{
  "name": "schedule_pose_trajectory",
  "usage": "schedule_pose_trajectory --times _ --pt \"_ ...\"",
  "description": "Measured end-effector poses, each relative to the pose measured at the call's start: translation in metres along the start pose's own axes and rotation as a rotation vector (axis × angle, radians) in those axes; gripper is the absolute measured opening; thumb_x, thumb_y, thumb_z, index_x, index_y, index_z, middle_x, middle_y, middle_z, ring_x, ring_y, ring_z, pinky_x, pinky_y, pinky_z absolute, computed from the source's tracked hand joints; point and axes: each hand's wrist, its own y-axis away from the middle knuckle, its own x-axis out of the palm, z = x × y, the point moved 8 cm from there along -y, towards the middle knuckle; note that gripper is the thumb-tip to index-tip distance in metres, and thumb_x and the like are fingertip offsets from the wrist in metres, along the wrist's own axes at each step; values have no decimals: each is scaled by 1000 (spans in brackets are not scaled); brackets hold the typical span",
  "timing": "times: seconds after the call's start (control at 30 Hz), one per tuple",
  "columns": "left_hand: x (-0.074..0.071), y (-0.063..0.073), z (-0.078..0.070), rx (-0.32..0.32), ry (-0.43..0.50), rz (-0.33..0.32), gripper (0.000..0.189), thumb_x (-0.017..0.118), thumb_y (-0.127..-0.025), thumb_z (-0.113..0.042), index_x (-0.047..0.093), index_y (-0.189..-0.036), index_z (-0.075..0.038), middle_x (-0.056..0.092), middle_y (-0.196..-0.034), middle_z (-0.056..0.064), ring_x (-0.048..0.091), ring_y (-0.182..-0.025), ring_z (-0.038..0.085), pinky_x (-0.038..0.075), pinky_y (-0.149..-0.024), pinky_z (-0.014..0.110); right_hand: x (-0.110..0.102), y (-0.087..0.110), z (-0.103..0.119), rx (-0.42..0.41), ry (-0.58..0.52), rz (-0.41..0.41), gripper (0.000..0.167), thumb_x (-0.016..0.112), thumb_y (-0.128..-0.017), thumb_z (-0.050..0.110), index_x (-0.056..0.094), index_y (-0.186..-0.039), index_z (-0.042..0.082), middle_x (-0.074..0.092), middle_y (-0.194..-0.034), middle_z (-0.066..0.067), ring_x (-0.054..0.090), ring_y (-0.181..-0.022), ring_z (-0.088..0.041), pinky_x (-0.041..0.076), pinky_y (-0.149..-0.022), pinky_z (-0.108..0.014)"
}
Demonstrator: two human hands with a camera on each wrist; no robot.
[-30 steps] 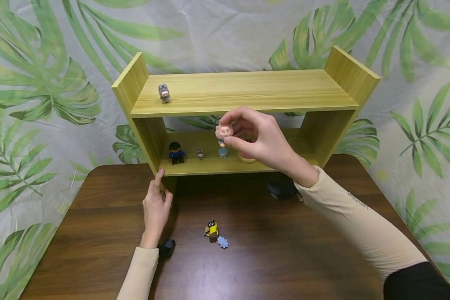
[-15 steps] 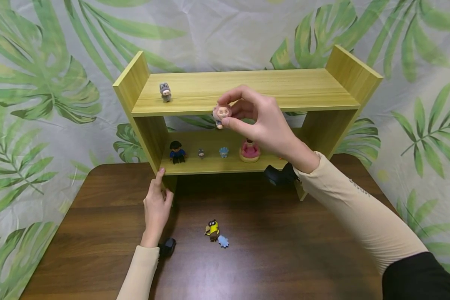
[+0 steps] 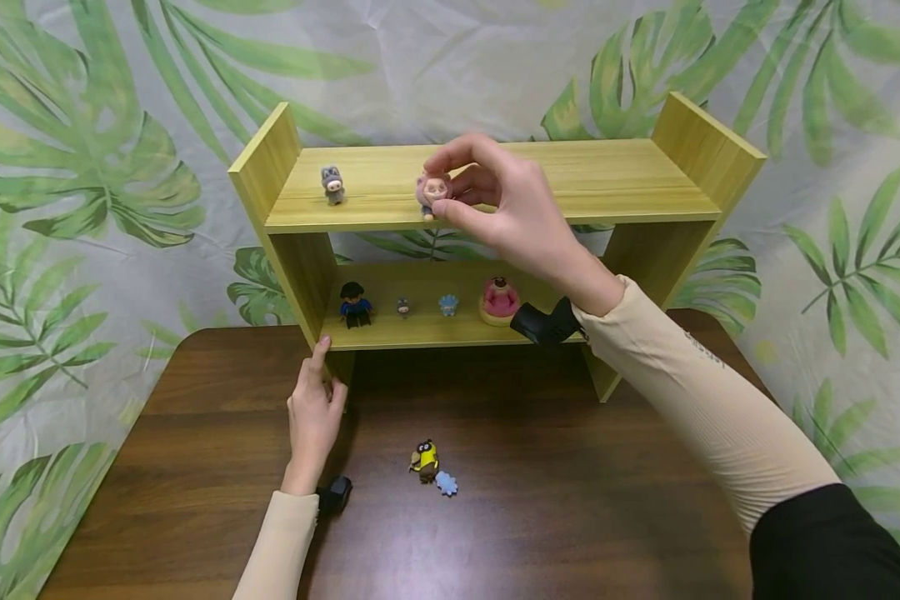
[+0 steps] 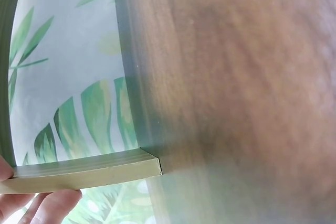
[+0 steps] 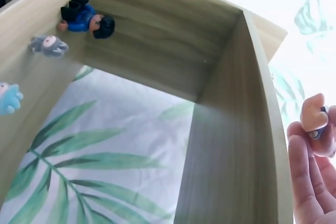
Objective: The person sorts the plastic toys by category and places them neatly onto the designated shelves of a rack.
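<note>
My right hand (image 3: 517,208) pinches a small pink-hooded figurine (image 3: 433,192) between thumb and fingers. It overlaps the front of the upper board of the wooden shelf (image 3: 615,179). In the right wrist view, the figurine's lower part (image 5: 313,116) shows beside the fingers, outside the board. A grey rabbit-eared figurine (image 3: 333,185) stands on that board, farther left. My left hand (image 3: 315,412) holds the shelf at its lower left corner. The left wrist view shows fingertips on both sides of the side panel (image 4: 89,171).
On the lower board stand a dark-haired toy person (image 3: 355,305), a tiny grey figurine (image 3: 402,307), a light-blue figurine (image 3: 448,305) and a pink figure (image 3: 499,300) in a round base. A yellow-and-brown figure (image 3: 425,462) and a blue spiky piece (image 3: 446,483) lie on the table (image 3: 570,500).
My right hand has raised the pink-hooded figurine from in front of the lower compartment to the upper board, moving slightly left. The left hand stays at the shelf corner.
</note>
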Motion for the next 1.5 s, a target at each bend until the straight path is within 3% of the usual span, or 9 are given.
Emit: schedule_pose_trajectory --times 0.3,0.8,1.33,1.5 --pt "0 -1 0 1 -2 0 88 51 -80 17 27 -148 -32 44 -80 14 27 -52 11 27 -45 31 5 -15 -6 42 74 23 26 64 -88 -2 58 -113 -3 60 -111 -9 63 -91 -16 48 -85 -28" --pt "0 0 -2 5 -2 4 86 51 -81 17 27 -148 -31 44 -80 14 26 -52 11 26 -45 30 14 -34 -19 126 151 68 23 63 -88 -1 56 -110 -1 59 -105 -6 64 -87 -12 50 -80 -23" --pt "0 0 -3 4 -4 -5 86 53 -80 16 28 -147 -31 43 -80 13 25 -53 9 26 -44 30 21 -40 -23 96 244 93 24 63 -87 -3 55 -110 -1 59 -106 -9 65 -89 -15 50 -78 -21" --pt "0 0 -2 1 -1 -4 86 53 -80 17 29 -147 -31 43 -79 14 26 -52 10 26 -44 30 20 -40 -25 129 249 103 26 62 -87 -4 54 -112 -1 58 -109 -11 65 -92 -17 49 -80 -22"
